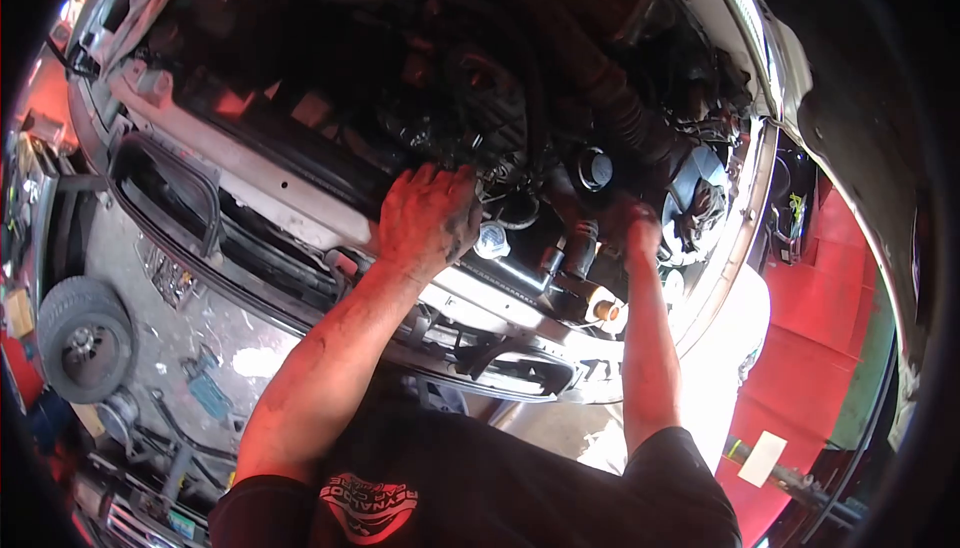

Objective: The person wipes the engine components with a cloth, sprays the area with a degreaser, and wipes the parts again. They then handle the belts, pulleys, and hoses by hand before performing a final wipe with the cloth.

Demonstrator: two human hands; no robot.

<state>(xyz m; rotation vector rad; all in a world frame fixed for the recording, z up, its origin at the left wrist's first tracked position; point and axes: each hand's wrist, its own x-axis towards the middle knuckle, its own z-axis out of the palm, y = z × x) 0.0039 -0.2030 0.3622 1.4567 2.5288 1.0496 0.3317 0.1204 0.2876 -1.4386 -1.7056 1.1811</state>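
Note:
My left hand (430, 216), smudged with dark grime, reaches over the front edge of an open engine bay. Its fingers are curled down and together near the middle of the bay; what they hold, if anything, is hidden. To the right, my right hand (632, 224) is in shadow beside a black hose (581, 246) and below a round cap (595, 169); its fingers cannot be made out. Between the hands is a brightly lit, clear-looking part (491, 240). An orange-rimmed opening (606, 311) sits just left of my right forearm.
The pale front crossmember (250, 176) and bumper frame (240, 288) run under my forearms. A ribbed duct (625, 118) lies beyond my right hand. On the floor at left are a wheel (86, 339) and loose parts. A raised body panel (850, 138) stands at right.

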